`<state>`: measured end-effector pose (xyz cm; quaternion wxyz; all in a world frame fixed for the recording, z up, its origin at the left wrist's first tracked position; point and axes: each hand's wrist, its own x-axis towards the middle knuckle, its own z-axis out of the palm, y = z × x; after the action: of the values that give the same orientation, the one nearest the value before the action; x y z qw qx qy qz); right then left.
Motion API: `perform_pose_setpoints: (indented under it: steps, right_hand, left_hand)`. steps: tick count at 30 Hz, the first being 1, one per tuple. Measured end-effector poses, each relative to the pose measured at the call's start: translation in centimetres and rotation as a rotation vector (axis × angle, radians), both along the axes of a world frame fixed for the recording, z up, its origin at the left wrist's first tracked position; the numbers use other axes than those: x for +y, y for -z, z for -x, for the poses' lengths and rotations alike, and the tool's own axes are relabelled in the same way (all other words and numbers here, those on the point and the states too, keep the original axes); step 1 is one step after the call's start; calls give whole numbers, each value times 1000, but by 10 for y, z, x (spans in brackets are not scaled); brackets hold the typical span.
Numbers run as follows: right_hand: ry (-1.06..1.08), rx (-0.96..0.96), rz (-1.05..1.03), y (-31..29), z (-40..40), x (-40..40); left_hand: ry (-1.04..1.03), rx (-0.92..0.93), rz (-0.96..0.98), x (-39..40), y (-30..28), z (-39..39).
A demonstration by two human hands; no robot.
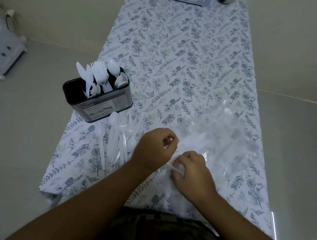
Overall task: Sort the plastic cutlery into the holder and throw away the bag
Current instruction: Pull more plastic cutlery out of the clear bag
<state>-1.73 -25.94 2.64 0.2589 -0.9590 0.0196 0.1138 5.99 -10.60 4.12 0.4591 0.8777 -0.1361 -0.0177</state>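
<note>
Clear plastic bag [220, 137] is being pinched at its near corner by both curled hands, left hand [154, 145] and right hand [191, 171], its length stretching away rightward, loose cutlery [117, 143] lying just leftward below the holder [97, 98].

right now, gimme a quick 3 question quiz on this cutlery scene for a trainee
1. True or false: the holder already has knives, forks and spoons standing in it.
2. Multiple choice: the loose cutlery on the tablecloth lies (a) between the holder and the left hand, (b) inside the bag, (c) at the far end of the table.
3. Fill in: both hands pinch the near edge of the clear plastic ____.

Key
1. True.
2. a.
3. bag; the right hand and the left hand both grip it near its edge.
</note>
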Motion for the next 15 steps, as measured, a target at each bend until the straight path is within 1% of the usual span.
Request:
perform_pose_setpoints:
  steps: [1, 3, 6, 10, 12, 15]
  right_hand:
    - [33, -5, -47, -1, -2, -2]
    - [65, -17, -77, 1, -5, -8]
    - [103, 28, -129, 3, -10, -11]
    - [192, 59, -308, -6, -20, -10]
    - [267, 60, -380, -12, -24, -9]
    - [352, 22, -476, -18, -30, -12]
  left_hand:
    - [-41, -49, 39, 9, -1, 7]
    - [-17, -61, 41, 27, 5, 24]
    - [185, -37, -102, 39, 27, 45]
    - [467, -111, -311, 33, 47, 49]
    - [507, -102, -399, 32, 53, 49]
    - [483, -63, -473, 30, 55, 47]
